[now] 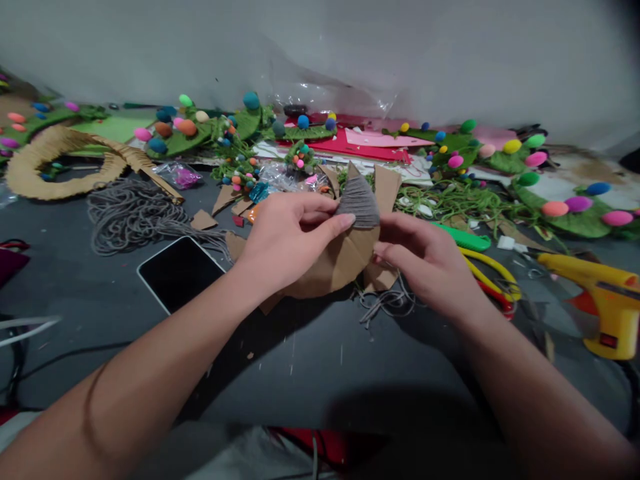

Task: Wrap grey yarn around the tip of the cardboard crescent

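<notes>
On a clock dial centred on the cardboard piece [330, 270], held over the dark bench [300, 380], a tan ring [30, 170] lies between 9 and 10, a heap of gray yarn [123, 217] at 9, a phone [180, 270] just below it. The left hand [280, 233] holds the cardboard piece, thumb on the wound yarn [364, 207] around its 12 o'clock tip. The right hand [433, 263], fingertips close together, is at the 3 o'clock edge; what they pinch, I cannot tell. Toward 3 lie a green tool [465, 238] and, further right, a yellow glue gun [595, 273].
</notes>
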`<action>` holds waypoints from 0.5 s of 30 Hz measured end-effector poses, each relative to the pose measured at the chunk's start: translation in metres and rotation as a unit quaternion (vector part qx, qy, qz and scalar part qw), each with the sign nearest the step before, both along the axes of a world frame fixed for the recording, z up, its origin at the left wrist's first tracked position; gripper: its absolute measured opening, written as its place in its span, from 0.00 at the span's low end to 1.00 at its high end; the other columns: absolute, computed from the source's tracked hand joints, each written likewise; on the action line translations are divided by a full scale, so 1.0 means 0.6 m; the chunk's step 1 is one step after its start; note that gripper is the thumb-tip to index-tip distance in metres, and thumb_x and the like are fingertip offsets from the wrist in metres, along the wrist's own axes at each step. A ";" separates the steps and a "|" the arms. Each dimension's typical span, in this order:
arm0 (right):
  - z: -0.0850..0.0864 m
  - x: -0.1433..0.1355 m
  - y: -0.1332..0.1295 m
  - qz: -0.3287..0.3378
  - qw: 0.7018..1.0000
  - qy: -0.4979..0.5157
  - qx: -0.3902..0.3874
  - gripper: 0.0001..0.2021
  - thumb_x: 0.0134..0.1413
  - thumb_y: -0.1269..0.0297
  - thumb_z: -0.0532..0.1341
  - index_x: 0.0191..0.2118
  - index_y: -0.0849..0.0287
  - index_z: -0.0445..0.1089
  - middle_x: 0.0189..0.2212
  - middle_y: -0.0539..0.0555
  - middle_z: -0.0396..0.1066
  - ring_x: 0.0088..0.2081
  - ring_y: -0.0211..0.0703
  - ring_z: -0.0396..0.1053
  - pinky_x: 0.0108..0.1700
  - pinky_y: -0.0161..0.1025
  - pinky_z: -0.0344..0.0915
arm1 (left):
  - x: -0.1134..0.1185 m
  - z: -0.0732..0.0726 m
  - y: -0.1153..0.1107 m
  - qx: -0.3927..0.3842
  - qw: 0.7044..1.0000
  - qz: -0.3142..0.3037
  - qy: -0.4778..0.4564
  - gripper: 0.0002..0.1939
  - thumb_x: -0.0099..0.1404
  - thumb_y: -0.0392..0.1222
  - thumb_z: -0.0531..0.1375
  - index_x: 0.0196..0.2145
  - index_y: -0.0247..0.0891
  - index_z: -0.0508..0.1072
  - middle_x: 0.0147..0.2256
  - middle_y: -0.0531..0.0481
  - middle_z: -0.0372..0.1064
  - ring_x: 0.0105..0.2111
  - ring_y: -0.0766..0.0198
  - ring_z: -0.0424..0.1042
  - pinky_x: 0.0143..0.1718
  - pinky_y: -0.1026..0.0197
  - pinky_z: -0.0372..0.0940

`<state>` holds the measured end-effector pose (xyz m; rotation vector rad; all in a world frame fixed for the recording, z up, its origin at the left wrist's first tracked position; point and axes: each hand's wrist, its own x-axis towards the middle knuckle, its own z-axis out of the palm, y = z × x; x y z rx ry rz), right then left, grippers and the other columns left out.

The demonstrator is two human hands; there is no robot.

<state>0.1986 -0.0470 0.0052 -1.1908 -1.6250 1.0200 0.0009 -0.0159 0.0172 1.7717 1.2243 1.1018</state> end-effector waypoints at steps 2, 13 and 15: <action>0.005 -0.011 -0.008 -0.012 1.000 0.000 -0.009 0.06 0.57 0.66 0.65 0.41 0.57 0.76 0.35 0.52 0.78 0.34 0.40 0.75 0.34 0.35 0.72 | 0.001 -0.002 -0.001 0.014 1.000 -0.003 0.006 0.05 0.62 0.42 0.68 0.36 0.40 0.81 0.37 0.51 0.82 0.37 0.60 0.81 0.39 0.62 0.75; -0.001 -0.027 -0.014 -0.105 0.993 -0.043 0.027 0.12 0.58 0.57 0.67 0.29 0.60 0.73 0.22 0.50 0.68 0.24 0.34 0.62 0.24 0.33 0.56 | 0.009 0.001 -0.013 0.058 0.998 0.000 0.035 0.02 0.63 0.40 0.68 0.33 0.40 0.80 0.34 0.54 0.81 0.34 0.62 0.80 0.38 0.64 0.75; -0.002 -0.026 -0.014 -0.100 0.993 -0.049 0.030 0.12 0.59 0.57 0.66 0.30 0.60 0.74 0.23 0.50 0.69 0.24 0.35 0.63 0.24 0.34 0.58 | 0.008 0.000 -0.012 0.056 0.998 -0.001 0.028 0.02 0.63 0.40 0.68 0.34 0.41 0.81 0.35 0.54 0.82 0.35 0.62 0.81 0.38 0.64 0.75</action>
